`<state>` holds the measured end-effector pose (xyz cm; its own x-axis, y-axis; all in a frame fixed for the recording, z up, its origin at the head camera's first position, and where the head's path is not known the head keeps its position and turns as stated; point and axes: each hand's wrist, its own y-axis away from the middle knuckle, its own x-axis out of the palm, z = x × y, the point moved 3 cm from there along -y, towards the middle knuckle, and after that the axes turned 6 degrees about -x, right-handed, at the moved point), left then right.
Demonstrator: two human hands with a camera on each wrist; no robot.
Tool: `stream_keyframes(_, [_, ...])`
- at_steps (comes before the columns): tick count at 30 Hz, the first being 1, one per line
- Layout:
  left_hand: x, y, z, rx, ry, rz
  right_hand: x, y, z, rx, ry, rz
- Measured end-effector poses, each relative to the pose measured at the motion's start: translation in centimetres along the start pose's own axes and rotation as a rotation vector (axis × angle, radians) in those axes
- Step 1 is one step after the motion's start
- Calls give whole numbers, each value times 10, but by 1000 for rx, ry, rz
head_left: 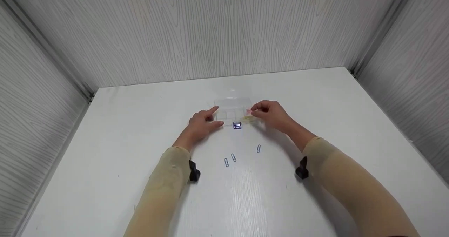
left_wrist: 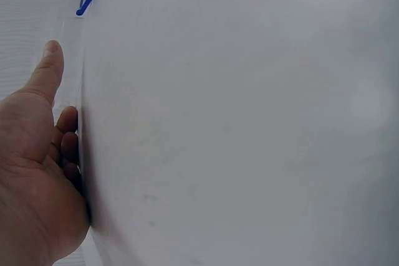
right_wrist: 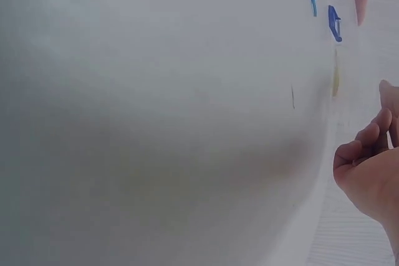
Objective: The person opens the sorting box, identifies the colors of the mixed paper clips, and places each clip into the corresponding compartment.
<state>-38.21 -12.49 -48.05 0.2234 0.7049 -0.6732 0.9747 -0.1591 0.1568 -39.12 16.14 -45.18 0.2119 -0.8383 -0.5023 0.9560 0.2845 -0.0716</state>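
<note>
A clear plastic box [head_left: 229,115] with compartments lies on the white table, its clear lid [head_left: 233,102] folded back. A blue latch [head_left: 237,125] sits at its front edge. My left hand [head_left: 201,124] rests at the box's left end, thumb and index finger spread and fairly straight against it; its other fingers bend underneath. Over the right end is my right hand [head_left: 272,115], thumb and index tips close together beside something small and pink [head_left: 248,112]. Whether they pinch it is too small to tell. Something yellow [head_left: 248,117] lies in a compartment near those fingertips.
Three blue paper clips lie in front of the box: a left one [head_left: 226,162], a middle one [head_left: 233,157] and a right one [head_left: 259,148]. Wood-grain panels [head_left: 224,33] stand behind the table and along both sides.
</note>
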Motion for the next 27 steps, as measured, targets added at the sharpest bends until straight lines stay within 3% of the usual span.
stream_keyframes(15, [0,1,0,-13,16,5,-10,31,-4,-100,36,188])
stream_keyframes(27, [0,-1,2,-9,10,-5,-16,48,-9,-108,72,271])
